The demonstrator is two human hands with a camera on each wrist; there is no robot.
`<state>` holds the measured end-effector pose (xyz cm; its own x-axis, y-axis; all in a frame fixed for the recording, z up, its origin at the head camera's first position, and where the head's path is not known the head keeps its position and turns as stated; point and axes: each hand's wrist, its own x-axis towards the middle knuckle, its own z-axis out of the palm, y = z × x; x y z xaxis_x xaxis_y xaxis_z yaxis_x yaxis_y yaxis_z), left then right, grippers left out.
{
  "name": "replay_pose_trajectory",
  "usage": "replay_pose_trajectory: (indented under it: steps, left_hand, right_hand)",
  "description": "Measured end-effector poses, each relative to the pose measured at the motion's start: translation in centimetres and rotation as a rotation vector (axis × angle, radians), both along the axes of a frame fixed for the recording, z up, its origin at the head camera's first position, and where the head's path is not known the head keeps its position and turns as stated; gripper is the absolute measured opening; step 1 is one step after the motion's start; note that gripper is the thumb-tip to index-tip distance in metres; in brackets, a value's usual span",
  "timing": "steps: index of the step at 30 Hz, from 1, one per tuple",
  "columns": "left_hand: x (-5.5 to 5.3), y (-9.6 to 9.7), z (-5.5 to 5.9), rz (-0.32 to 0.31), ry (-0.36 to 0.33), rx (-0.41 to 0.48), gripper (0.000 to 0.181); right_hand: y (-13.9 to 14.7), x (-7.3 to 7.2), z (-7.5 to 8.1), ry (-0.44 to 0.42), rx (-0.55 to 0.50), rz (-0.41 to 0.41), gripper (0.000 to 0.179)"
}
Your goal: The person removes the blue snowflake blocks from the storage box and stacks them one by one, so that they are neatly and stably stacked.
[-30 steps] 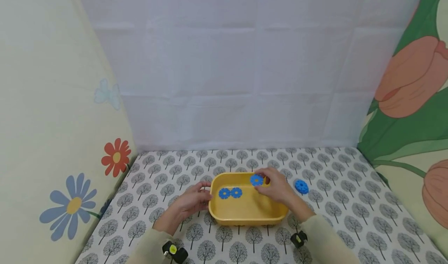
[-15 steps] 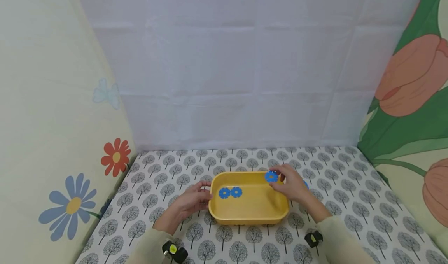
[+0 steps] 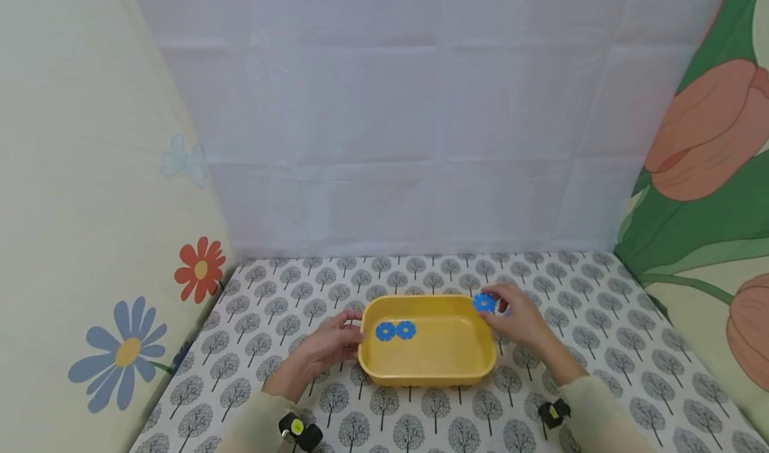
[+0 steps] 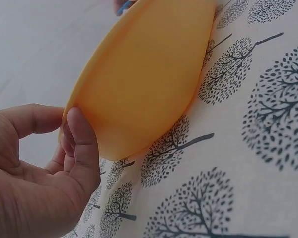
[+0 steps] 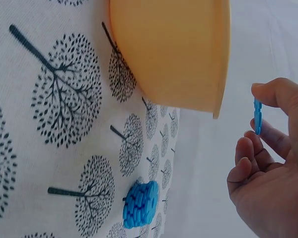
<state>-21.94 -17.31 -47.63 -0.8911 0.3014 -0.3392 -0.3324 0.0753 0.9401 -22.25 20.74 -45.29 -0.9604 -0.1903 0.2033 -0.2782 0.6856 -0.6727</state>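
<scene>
My left hand (image 3: 329,343) grips the left end of a yellow plastic tub (image 3: 429,356); in the left wrist view its thumb and fingers pinch the rim. Two blue notched discs, a left one (image 3: 385,331) and a right one (image 3: 406,330), lie side by side on the tub floor. Between thumb and fingertips my right hand (image 3: 521,318) pinches another blue notched disc (image 3: 482,303) over the tub's far right corner. The right wrist view shows that disc (image 5: 258,116) edge-on, raised above the rim.
On the tablecloth right of the tub stands a stack of blue discs (image 5: 140,204), covered by my right hand in the head view. A white sheet (image 3: 384,173) hangs behind the table, with flower-printed panels on both sides.
My right hand has moved right with the blue disc, from above the tub's inside to its far right corner. The left hand and the tub have stayed put.
</scene>
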Motion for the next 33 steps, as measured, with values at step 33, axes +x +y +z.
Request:
replay_pose_trajectory:
  steps: [33]
  left_hand:
    - [0.0,0.0,0.3,0.011,-0.003,-0.002,0.052]
  right_hand:
    - [5.0,-1.0,-2.4,-0.218,0.056,-0.218,0.053]
